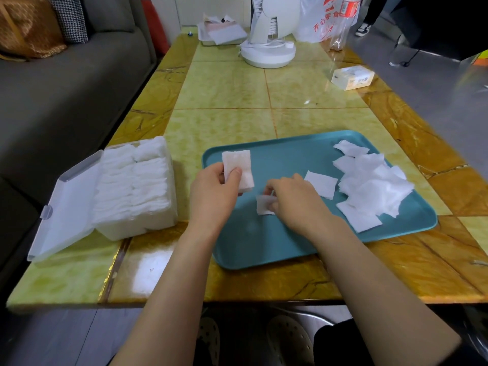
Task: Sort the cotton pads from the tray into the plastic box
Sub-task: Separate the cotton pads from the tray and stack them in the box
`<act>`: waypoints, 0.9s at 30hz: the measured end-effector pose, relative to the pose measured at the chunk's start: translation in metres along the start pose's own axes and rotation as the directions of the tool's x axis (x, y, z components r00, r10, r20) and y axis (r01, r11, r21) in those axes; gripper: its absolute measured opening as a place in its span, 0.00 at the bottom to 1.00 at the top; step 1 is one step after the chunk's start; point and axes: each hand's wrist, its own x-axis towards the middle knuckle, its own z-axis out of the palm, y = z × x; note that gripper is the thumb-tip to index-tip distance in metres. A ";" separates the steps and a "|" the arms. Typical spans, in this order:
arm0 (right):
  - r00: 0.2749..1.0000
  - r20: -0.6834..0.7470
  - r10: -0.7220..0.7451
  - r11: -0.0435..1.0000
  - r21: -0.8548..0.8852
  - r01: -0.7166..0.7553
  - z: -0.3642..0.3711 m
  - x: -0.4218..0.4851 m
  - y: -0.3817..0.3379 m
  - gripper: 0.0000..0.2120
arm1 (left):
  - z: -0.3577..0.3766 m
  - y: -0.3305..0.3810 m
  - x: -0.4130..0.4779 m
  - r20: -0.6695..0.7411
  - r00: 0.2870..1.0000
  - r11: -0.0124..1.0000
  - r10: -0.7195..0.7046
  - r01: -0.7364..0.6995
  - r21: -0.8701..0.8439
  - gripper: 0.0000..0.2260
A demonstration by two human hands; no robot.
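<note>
A teal tray [277, 241] lies on the table before me. A heap of white square cotton pads [369, 188] covers its right side, and one loose pad [320, 184] lies beside the heap. My left hand [214, 191] pinches a small stack of pads [239, 169] upright over the tray's left edge. My right hand [293, 199] pinches a single pad [263, 204] low over the tray's middle. The clear plastic box [137, 223] stands to the left, lid [66, 207] hinged open, packed with rows of pads.
A white desk fan [269, 48] stands at the table's far end, with a plastic bag and bottle [343, 22] beside it. A tissue pack [352, 77] lies at the far right. A grey sofa [66, 88] runs along the left side.
</note>
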 end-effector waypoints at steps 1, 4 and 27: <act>0.999 -0.032 0.010 1.000 0.012 -0.010 -0.001 0.000 0.000 0.07 | 0.000 0.000 0.000 -0.009 1.000 1.000 -0.004 0.004 0.008 0.07; 0.978 -0.173 0.120 0.951 0.302 -0.063 -0.004 0.005 0.003 0.11 | -0.001 0.000 0.001 -0.049 0.999 1.000 -0.015 0.016 0.025 0.10; 0.957 -0.205 0.207 0.585 0.810 0.047 -0.014 0.005 -0.008 0.10 | 0.009 0.009 -0.006 0.149 0.989 0.994 -0.020 0.036 -0.107 0.13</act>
